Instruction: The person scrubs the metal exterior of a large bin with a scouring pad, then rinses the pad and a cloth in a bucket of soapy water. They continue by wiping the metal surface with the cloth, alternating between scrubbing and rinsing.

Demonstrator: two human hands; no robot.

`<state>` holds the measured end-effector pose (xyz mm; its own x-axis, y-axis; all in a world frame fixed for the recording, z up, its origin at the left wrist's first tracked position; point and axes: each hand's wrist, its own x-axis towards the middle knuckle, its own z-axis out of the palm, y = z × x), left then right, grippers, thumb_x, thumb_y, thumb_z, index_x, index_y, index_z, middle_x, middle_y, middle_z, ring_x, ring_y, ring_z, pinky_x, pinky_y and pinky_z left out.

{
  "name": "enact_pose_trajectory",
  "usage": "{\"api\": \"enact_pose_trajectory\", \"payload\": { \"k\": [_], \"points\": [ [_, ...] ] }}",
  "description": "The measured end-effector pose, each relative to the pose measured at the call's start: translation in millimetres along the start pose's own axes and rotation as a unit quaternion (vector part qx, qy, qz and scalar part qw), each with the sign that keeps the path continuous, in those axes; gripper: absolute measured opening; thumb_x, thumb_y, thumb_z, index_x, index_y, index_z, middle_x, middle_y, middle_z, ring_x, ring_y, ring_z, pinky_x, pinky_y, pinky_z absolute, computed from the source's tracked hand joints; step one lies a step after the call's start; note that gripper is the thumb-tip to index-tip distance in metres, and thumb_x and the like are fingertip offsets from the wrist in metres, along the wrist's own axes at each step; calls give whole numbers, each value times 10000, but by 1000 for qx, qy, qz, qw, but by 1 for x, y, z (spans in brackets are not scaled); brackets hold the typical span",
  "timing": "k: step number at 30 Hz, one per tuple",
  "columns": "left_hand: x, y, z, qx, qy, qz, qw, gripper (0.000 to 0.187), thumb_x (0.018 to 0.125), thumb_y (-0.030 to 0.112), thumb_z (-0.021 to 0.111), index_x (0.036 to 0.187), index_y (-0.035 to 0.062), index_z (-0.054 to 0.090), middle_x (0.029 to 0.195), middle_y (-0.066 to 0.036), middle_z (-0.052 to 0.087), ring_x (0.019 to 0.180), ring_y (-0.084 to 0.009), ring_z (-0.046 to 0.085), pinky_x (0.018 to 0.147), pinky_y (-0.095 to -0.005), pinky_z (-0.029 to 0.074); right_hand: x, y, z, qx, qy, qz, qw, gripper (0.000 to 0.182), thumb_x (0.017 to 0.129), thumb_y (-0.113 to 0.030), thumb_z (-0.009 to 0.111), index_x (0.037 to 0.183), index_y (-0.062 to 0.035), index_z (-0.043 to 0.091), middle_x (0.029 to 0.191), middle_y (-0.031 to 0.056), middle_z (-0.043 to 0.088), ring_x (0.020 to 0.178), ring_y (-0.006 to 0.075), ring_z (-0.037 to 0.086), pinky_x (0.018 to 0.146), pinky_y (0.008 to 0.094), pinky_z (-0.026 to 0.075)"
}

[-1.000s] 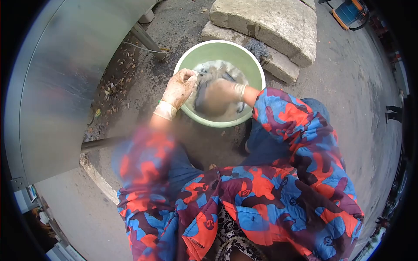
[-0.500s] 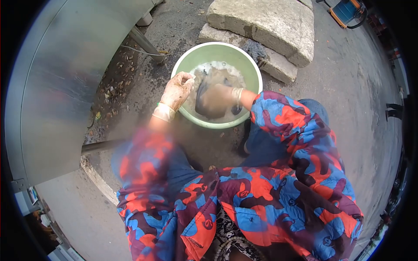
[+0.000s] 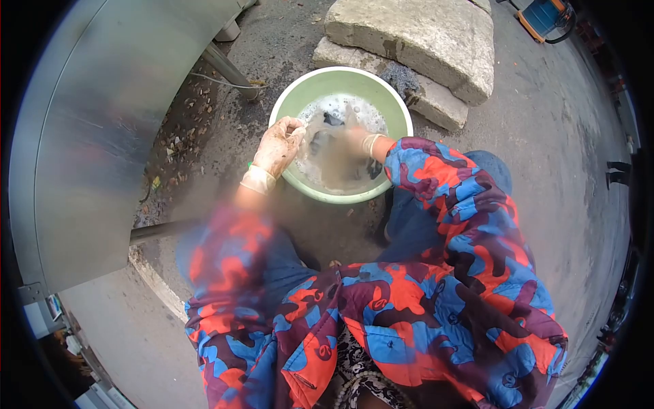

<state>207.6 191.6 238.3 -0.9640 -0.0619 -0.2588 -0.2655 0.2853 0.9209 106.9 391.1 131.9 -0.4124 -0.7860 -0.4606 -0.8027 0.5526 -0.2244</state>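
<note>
A pale green basin [image 3: 403, 114] with a white rim holds cloudy, sudsy water [image 3: 340, 103]. Dark cloth [image 3: 332, 119] shows in patches through the foam and blur. My left hand [image 3: 278, 146], in a thin whitish glove with brown smears, is at the basin's left rim. Its fingers are pinched together, and what they hold cannot be made out. Inside the basin my right hand [image 3: 354, 141], gloved too, is over the cloth and water, its fingers smeared by motion. The glove's cuff sits at the wrist near the right rim.
Stacked stone blocks [image 3: 415, 51] stand just beyond the basin, with a dark grey fibrous clump [image 3: 400, 80] on the lower one. A metal panel [image 3: 88, 136] on legs rises at left. A blue and orange machine [image 3: 541, 19] is at far right.
My right hand has moved slightly up within the basin. Less of the dark cloth shows and more foam is visible. My left hand stays nearly in place at the rim.
</note>
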Motion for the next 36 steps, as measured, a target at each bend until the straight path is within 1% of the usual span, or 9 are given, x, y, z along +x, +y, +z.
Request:
{"api": "enact_pose_trajectory", "payload": {
  "k": [2, 5, 7, 10, 13, 18, 24, 31, 36],
  "points": [
    [-1, -1, -2, 44, 7, 9, 999, 153, 914, 115, 546, 1025, 13, 566, 930, -40, 606, 789, -114, 596, 738, -243, 490, -10, 14, -18, 65, 125, 203, 969, 241, 749, -56, 587, 966, -10, 681, 985, 218, 659, 925, 327, 655, 790, 390, 528],
    [-1, -3, -1, 25, 6, 3, 1000, 151, 912, 113, 547, 1025, 16, 566, 927, -38, 605, 791, -110, 589, 732, -238, 484, 3, 28, 12, 92, 218, 282, 930, 247, 752, -62, 587, 972, -2, 681, 1003, 217, 658, 941, 330, 652, 796, 401, 526],
    [3, -2, 0, 41, 4, 9, 999, 153, 910, 110, 548, 1029, 17, 565, 925, -36, 604, 790, -109, 586, 729, -237, 482, 5, 7, 23, 21, 41, 161, 986, 248, 759, -56, 582, 978, -6, 687, 1026, 211, 658, 978, 327, 643, 835, 395, 514],
    [-4, 9, 2, 45, -1, -3, 999, 156, 903, 103, 555, 1034, 18, 564, 922, -35, 603, 786, -107, 581, 723, -234, 476, 2, -2, 20, -4, -32, 52, 998, 256, 752, -59, 580, 978, -23, 694, 1033, 200, 659, 988, 316, 641, 849, 375, 509],
    [-1, 1, 3, 48, -5, 10, 999, 175, 888, 100, 577, 1042, 17, 561, 932, -45, 603, 800, -115, 579, 739, -242, 476, -7, 16, -16, 10, 72, 209, 975, 259, 739, -63, 587, 974, -35, 695, 1014, 190, 667, 974, 314, 643, 839, 362, 511],
    [-6, 14, 8, 106, -18, 26, 994, 368, 836, 110, 655, 1163, 17, 514, 1075, -111, 599, 990, -176, 581, 859, -288, 476, -49, -1, -114, 164, 129, 92, 974, 245, 722, -66, 607, 949, -69, 698, 889, 160, 687, 823, 282, 657, 731, 356, 510],
    [-5, 26, 30, 83, -23, 123, 989, 956, 635, 221, 856, 1385, -10, 308, 1379, -182, 403, 1302, -263, 362, 1081, -337, 291, -99, -39, -192, 286, 183, -47, 940, 209, 705, -94, 645, 900, -26, 676, 714, 69, 642, 684, 152, 603, 648, 295, 478],
    [13, 5, 47, -26, -107, 141, 984, 746, 701, 117, 818, 1317, 13, 411, 1262, -73, 521, 1121, -152, 494, 974, -310, 402, -142, -75, -234, 340, 332, -122, 871, 175, 725, -95, 656, 885, -35, 690, 745, 58, 665, 669, 122, 629, 637, 262, 508],
    [2, 22, 54, -109, -75, 171, 976, 502, 770, 113, 756, 1221, 21, 555, 1047, -39, 651, 1048, -140, 550, 938, -292, 422, -163, -83, -243, 529, 357, -176, 750, 167, 739, -77, 650, 898, -48, 694, 774, 51, 670, 725, 121, 639, 656, 256, 514]
  ]
}}
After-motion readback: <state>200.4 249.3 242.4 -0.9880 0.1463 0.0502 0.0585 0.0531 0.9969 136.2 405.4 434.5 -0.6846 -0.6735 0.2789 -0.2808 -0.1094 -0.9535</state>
